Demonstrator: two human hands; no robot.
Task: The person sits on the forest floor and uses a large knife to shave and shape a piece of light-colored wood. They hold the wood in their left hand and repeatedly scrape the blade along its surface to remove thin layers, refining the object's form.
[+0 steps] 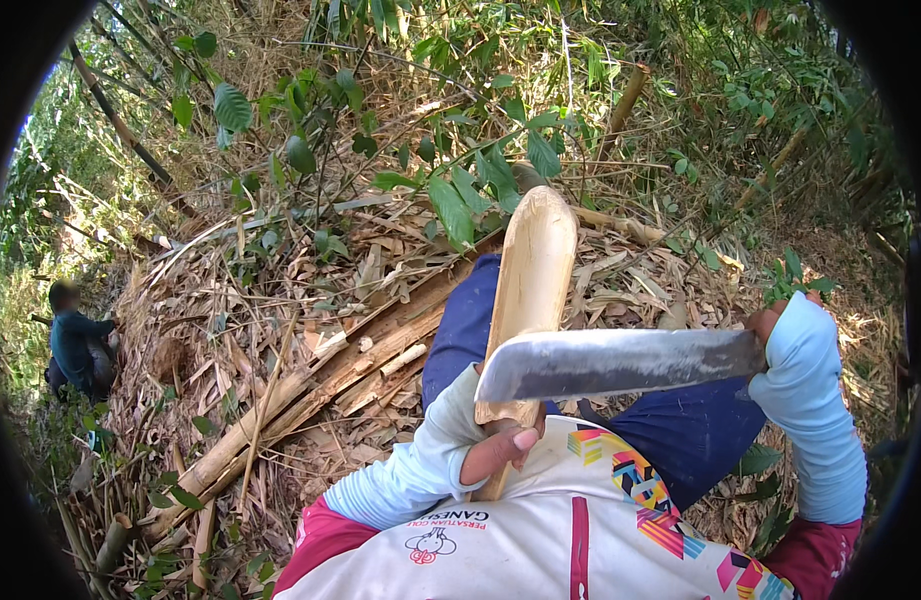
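Note:
My left hand (pixel 495 455) is closed round the narrow near end of a scoop-shaped piece of pale wood (pixel 533 265). This piece is long and hollowed, with a rounded far end, and slants away from my body between my legs. In my right hand (pixel 765 325), closed round a handle that the fingers mostly hide, is a machete (pixel 620 362). Its broad blade lies level, pointing left, and crosses over the lower part of the wood. Whether the blade touches the wood I cannot tell.
A split log (pixel 310 385) lies slantwise at my left, with wood chips beside it. Dry leaves (pixel 380 240) cover the ground. Green leafy stems (pixel 460 200) hang just beyond the wood's tip. Another person (pixel 78 345) in dark clothing is far off at the left.

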